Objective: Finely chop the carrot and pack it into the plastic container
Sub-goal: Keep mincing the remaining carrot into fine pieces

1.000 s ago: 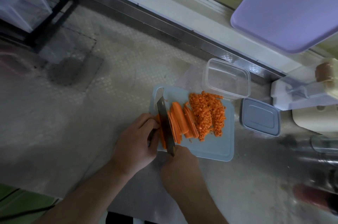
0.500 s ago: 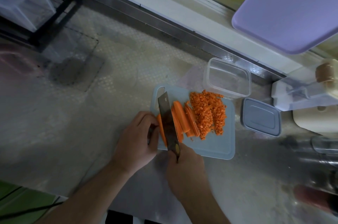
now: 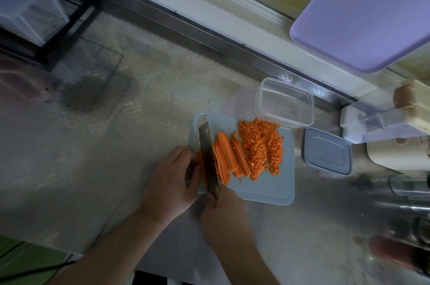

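Right hand (image 3: 223, 212): grip wrapped round the knife (image 3: 208, 156) handle. Left hand (image 3: 171, 180): fingers curled, pinning carrot (image 3: 224, 156) strips on the cutting board (image 3: 267, 187); best keep fingertips tucked, slices thin. Diced pile (image 3: 261, 145) beyond. Plastic container (image 3: 283, 103) empty at the board's far edge.

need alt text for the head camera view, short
Seen from above, a right hand holds a knife slicing carrot strips on a pale blue cutting board, while the left hand steadies the carrot. Diced carrot is piled beside them; an empty clear container and its grey lid wait nearby.
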Motion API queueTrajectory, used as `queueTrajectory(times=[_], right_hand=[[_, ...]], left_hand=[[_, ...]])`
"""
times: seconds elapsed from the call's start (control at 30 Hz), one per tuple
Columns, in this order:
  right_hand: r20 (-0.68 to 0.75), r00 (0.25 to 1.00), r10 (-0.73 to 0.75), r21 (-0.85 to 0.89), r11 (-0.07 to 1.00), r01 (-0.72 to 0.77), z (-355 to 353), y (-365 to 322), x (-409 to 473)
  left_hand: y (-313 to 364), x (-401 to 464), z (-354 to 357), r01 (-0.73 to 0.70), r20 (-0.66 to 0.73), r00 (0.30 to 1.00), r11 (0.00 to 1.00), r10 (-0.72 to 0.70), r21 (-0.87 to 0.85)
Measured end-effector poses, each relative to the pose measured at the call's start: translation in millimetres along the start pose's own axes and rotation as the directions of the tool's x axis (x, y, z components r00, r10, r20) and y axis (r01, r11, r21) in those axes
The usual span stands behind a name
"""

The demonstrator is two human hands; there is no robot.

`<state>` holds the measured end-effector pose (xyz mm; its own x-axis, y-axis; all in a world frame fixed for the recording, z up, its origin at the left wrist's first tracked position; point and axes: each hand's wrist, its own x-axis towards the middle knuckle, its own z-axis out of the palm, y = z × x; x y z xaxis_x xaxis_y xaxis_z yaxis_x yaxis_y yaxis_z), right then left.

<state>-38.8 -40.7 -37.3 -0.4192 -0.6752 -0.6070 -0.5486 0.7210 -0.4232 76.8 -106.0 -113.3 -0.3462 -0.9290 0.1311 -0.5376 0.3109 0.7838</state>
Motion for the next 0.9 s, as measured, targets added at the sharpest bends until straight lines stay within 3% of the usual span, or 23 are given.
queueTrajectory(times=[0.2,0.63,0.9], right_hand=[[-0.094,0.995,-0.044,0.045,0.998,0.048,-5,10,-2],[-0.008,1.000,-0.004,-0.027,1.000,0.004,-4,5,-5],[0.085,0.987,0.134,-0.049,0.990,-0.131,3,-5,3]], left_hand=[[0,1,1,0.028,-0.004,1.000,0.999,-0.028,-0.016],[-3,1,3,0.061,-0.038,0.997,0.994,-0.065,-0.087],[-3,0,3,0.076,-0.030,0.997,0.996,-0.077,-0.041]])
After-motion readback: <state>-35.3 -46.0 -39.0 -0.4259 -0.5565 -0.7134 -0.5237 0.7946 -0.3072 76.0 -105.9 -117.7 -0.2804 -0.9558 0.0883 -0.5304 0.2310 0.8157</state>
